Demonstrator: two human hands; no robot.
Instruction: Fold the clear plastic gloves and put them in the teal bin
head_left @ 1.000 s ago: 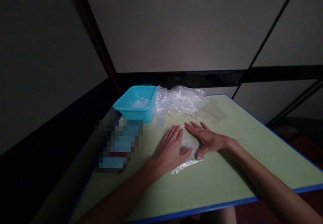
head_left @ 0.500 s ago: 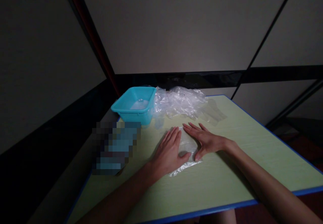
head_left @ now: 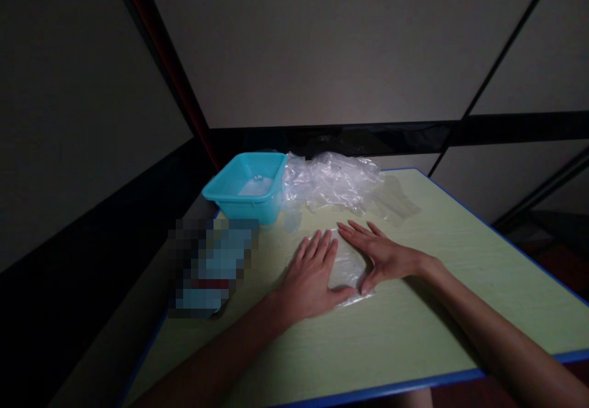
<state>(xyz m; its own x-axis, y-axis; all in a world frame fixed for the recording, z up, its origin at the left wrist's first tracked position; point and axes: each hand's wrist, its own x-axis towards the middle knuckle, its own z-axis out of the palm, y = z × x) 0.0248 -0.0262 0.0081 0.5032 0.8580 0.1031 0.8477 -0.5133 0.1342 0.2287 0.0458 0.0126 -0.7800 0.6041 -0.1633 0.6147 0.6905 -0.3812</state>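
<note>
A clear plastic bag (head_left: 346, 267) lies flat on the table, its near edge creased and shiny. My left hand (head_left: 309, 282) rests palm down on the bag's left side, fingers spread and thumb stretched to the right. On the other side, my right hand (head_left: 378, 254) touches the bag's right edge, fingers extended and thumb apart. The two thumb tips nearly meet at the near edge. Part of the bag is hidden under both hands.
A turquoise plastic basin (head_left: 248, 205) with something whitish inside stands at the back left. Beside it lies a crumpled heap of clear plastic (head_left: 340, 178). A blurred-out object (head_left: 216, 267) lies at the left of the pale green table (head_left: 437, 322), which has a blue edge.
My left hand has spread its fingers and pressed flatter over the bag. The near edge's loose creased part shows less now. The view has shifted slightly.
</note>
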